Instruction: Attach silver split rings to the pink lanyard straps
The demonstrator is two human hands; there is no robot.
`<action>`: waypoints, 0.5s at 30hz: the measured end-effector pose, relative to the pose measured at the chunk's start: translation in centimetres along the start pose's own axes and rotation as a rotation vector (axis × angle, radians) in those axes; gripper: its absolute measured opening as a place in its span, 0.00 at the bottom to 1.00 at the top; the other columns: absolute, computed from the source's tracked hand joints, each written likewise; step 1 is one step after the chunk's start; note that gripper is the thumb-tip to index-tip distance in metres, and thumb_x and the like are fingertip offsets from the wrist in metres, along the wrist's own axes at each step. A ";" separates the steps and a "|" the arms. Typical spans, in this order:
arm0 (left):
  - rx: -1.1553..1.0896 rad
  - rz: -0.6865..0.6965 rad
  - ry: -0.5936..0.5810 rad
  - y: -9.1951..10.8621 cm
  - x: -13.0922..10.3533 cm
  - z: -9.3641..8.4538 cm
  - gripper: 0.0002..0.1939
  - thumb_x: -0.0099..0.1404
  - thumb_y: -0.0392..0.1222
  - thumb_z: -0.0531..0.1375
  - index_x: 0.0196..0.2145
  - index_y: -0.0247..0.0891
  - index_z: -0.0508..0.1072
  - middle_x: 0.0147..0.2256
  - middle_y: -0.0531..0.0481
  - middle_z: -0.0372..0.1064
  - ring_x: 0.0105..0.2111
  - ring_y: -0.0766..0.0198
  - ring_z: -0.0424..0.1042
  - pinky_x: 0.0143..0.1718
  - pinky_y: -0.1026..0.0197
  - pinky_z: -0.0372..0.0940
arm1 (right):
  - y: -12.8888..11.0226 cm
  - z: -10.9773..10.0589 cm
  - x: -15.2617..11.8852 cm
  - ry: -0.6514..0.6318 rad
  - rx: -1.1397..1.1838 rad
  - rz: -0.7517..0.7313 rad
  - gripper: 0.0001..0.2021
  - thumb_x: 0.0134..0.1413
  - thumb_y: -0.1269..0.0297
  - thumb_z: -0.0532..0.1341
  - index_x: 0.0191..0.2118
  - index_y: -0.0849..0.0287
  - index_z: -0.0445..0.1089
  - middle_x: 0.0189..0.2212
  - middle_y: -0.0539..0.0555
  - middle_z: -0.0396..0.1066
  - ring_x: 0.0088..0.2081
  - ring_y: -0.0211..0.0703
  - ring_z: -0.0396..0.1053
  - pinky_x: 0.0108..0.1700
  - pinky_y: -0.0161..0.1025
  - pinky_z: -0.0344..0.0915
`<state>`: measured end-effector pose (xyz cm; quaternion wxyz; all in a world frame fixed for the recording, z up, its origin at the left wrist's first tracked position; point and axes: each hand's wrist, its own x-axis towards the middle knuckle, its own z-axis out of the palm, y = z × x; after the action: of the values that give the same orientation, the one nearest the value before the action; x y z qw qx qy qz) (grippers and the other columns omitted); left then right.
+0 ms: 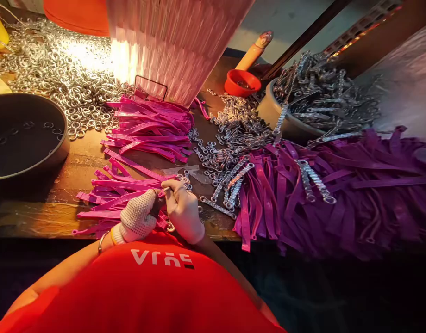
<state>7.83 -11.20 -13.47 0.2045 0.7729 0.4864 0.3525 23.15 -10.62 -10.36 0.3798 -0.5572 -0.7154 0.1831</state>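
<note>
My left hand [139, 215], in a dotted white knit glove, is closed around the end of a pink strap [161, 194], whose small loop shows at the fingertips. Touching or almost touching it, my right hand [181, 210] in a thin pale glove pinches thumb against forefinger. A tiny metallic bit shows at that pinch, too small to name. An open metal hook or ring [170, 226] hangs just below, between the hands. Several pink straps [110, 194] lie fanned out under and left of my left hand. Small metal links [185, 178] lie just beyond my right fingers.
A large heap of metal rings [91, 101] spreads at the back left beside a dark round pan [28, 169]. Ahead stand a translucent ribbed panel [178, 46] and a pink strap bundle [153, 127]. Metal chains [237, 125], a full bucket [268, 106], a red bowl [242, 89] and purple straps [303, 212] occupy the right.
</note>
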 end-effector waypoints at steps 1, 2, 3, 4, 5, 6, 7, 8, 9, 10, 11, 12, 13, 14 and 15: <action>-0.028 -0.001 0.028 0.2 0.1 -0.3 0.11 0.67 0.36 0.52 0.44 0.35 0.72 0.34 0.44 0.77 0.32 0.59 0.76 0.35 0.60 0.70 | -0.1 -0.4 0.1 -0.039 0.002 -0.026 0.11 0.66 0.67 0.52 0.49 0.58 0.69 0.37 0.55 0.77 0.36 0.42 0.74 0.41 0.37 0.66; -0.053 -0.002 0.037 0.5 0.3 -0.7 0.10 0.69 0.37 0.52 0.43 0.35 0.73 0.32 0.45 0.76 0.30 0.61 0.76 0.33 0.61 0.69 | -0.2 -0.9 0.2 -0.089 -0.002 -0.058 0.12 0.66 0.67 0.52 0.52 0.58 0.67 0.38 0.55 0.76 0.38 0.43 0.73 0.42 0.38 0.67; -0.070 0.000 0.030 0.7 0.5 -1.1 0.10 0.69 0.38 0.53 0.41 0.36 0.73 0.30 0.47 0.76 0.28 0.62 0.75 0.31 0.62 0.68 | -0.3 -1.4 0.3 -0.143 -0.018 -0.093 0.14 0.66 0.67 0.53 0.55 0.58 0.65 0.40 0.56 0.76 0.39 0.44 0.73 0.43 0.38 0.67; -0.077 0.000 0.009 0.9 0.7 -1.6 0.09 0.70 0.39 0.53 0.39 0.36 0.73 0.29 0.48 0.75 0.27 0.62 0.74 0.29 0.63 0.66 | -0.3 -1.8 0.4 -0.195 -0.046 -0.128 0.17 0.64 0.67 0.54 0.57 0.59 0.63 0.41 0.57 0.76 0.40 0.45 0.73 0.44 0.39 0.67; -0.080 0.004 -0.027 1.0 0.9 -2.1 0.09 0.69 0.39 0.54 0.38 0.36 0.73 0.27 0.49 0.74 0.26 0.63 0.73 0.28 0.63 0.65 | -0.3 -2.2 0.6 -0.240 -0.086 -0.161 0.19 0.63 0.66 0.55 0.59 0.61 0.62 0.41 0.58 0.76 0.40 0.46 0.73 0.44 0.40 0.67; -0.084 0.012 -0.072 1.1 1.0 -2.5 0.09 0.69 0.39 0.54 0.37 0.36 0.74 0.27 0.49 0.74 0.25 0.63 0.73 0.27 0.63 0.64 | -0.3 -2.5 0.7 -0.273 -0.140 -0.185 0.21 0.62 0.66 0.57 0.59 0.62 0.62 0.39 0.58 0.76 0.39 0.47 0.73 0.43 0.40 0.66; -0.088 0.017 -0.118 1.2 1.1 -2.8 0.09 0.68 0.38 0.54 0.37 0.36 0.74 0.27 0.49 0.74 0.26 0.63 0.73 0.27 0.63 0.63 | -0.4 -2.6 0.9 -0.298 -0.202 -0.201 0.21 0.60 0.66 0.58 0.58 0.62 0.63 0.37 0.57 0.76 0.37 0.47 0.72 0.41 0.40 0.65; -0.089 0.019 -0.155 1.3 1.1 -3.1 0.09 0.67 0.37 0.54 0.37 0.36 0.74 0.28 0.49 0.74 0.26 0.62 0.73 0.27 0.63 0.63 | -0.4 -2.7 1.1 -0.314 -0.266 -0.211 0.19 0.60 0.65 0.58 0.56 0.63 0.64 0.34 0.56 0.76 0.35 0.47 0.72 0.39 0.40 0.64; -0.085 0.020 -0.179 1.3 1.1 -3.2 0.09 0.66 0.36 0.54 0.37 0.36 0.74 0.28 0.49 0.74 0.26 0.62 0.73 0.27 0.63 0.62 | -0.5 -2.8 1.2 -0.326 -0.325 -0.217 0.17 0.60 0.65 0.58 0.53 0.63 0.67 0.31 0.55 0.75 0.33 0.46 0.71 0.37 0.39 0.62; -0.079 0.021 -0.192 1.3 1.1 -3.3 0.09 0.66 0.35 0.54 0.37 0.36 0.74 0.28 0.49 0.74 0.26 0.62 0.73 0.27 0.63 0.62 | -0.6 -2.8 1.4 -0.340 -0.378 -0.225 0.14 0.60 0.65 0.58 0.50 0.63 0.68 0.29 0.54 0.75 0.31 0.46 0.71 0.35 0.39 0.60; -0.072 0.024 -0.197 1.3 1.0 -3.3 0.09 0.65 0.35 0.54 0.36 0.37 0.74 0.27 0.49 0.73 0.26 0.62 0.72 0.27 0.63 0.61 | -0.7 -2.8 1.5 -0.358 -0.426 -0.236 0.12 0.60 0.65 0.57 0.48 0.63 0.70 0.27 0.54 0.74 0.29 0.45 0.70 0.33 0.39 0.58; -0.067 0.028 -0.197 1.3 0.9 -3.3 0.09 0.65 0.35 0.53 0.35 0.37 0.73 0.26 0.49 0.73 0.25 0.62 0.72 0.26 0.63 0.60 | -0.8 -2.8 1.6 -0.382 -0.472 -0.252 0.11 0.61 0.64 0.57 0.45 0.64 0.71 0.26 0.54 0.74 0.27 0.44 0.69 0.32 0.39 0.55; -0.067 0.030 -0.200 1.3 0.9 -3.3 0.09 0.64 0.35 0.53 0.34 0.37 0.73 0.26 0.49 0.72 0.25 0.62 0.71 0.26 0.63 0.59 | -0.9 -2.8 1.6 -0.412 -0.513 -0.273 0.11 0.61 0.63 0.56 0.43 0.64 0.71 0.24 0.54 0.73 0.26 0.43 0.67 0.30 0.39 0.53; -0.071 0.030 -0.208 1.3 0.8 -3.3 0.09 0.64 0.35 0.53 0.33 0.37 0.73 0.26 0.49 0.72 0.25 0.62 0.71 0.26 0.62 0.59 | -1.0 -2.9 1.6 -0.442 -0.549 -0.294 0.11 0.61 0.62 0.56 0.41 0.64 0.71 0.23 0.54 0.72 0.24 0.43 0.66 0.29 0.39 0.50; -0.075 0.026 -0.225 1.3 0.8 -3.3 0.09 0.63 0.35 0.52 0.32 0.37 0.73 0.26 0.49 0.72 0.25 0.62 0.71 0.27 0.62 0.59 | -1.0 -3.0 1.6 -0.470 -0.578 -0.312 0.12 0.61 0.61 0.56 0.39 0.64 0.71 0.22 0.55 0.71 0.23 0.43 0.64 0.28 0.39 0.48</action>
<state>6.38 -11.13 -10.08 0.2822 0.8057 0.4366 0.2840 24.58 -9.92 -7.24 0.0567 -0.4689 -0.8807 0.0368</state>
